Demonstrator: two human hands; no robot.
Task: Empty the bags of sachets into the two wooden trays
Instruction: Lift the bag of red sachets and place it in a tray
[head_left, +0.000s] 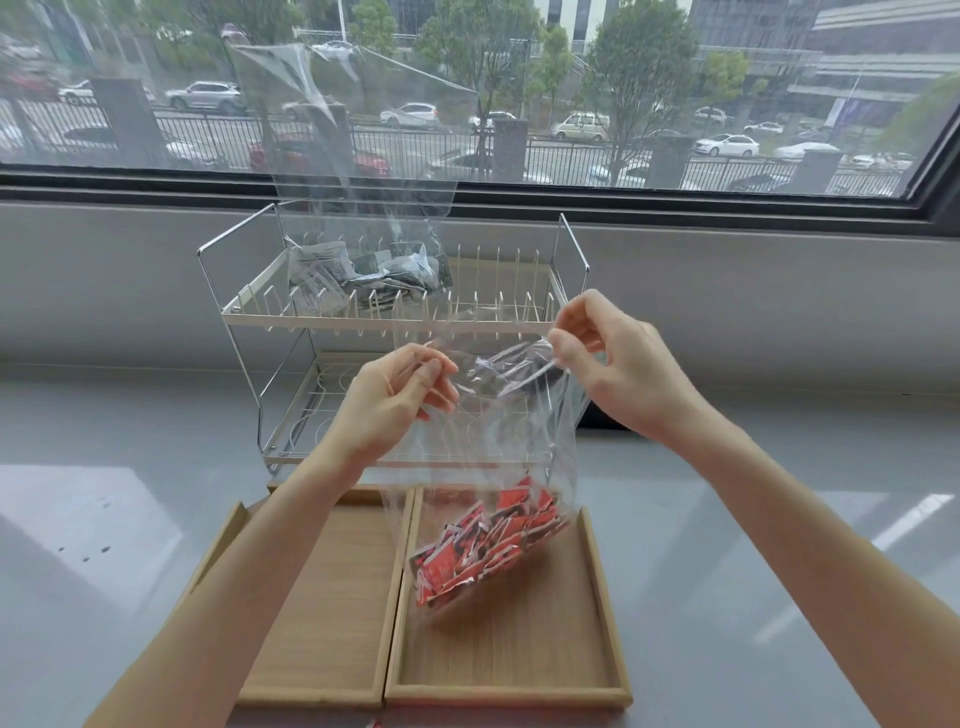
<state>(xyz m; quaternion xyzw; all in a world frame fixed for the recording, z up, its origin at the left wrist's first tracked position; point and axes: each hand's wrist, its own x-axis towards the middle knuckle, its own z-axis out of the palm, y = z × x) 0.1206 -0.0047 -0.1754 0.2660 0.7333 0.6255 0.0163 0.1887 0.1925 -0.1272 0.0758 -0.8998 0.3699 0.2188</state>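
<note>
A clear plastic bag (498, 431) hangs upright above the right wooden tray (605, 613), with several red sachets (488, 545) heaped in its bottom. My left hand (395, 400) pinches the left side of the bag's mouth and my right hand (618, 364) pinches the right side, holding the top apart. The left wooden tray (332, 597) lies beside the right one with nothing visible in it; my left forearm crosses it. A second clear bag (363, 208) with grey and dark sachets (363, 270) stands on the top shelf of a wire rack.
The two-tier metal wire rack (519, 312) stands just behind the trays on a grey counter (753, 545). Behind it run a grey sill and a window onto a street. A small red scrap (375, 723) lies at the counter's front edge.
</note>
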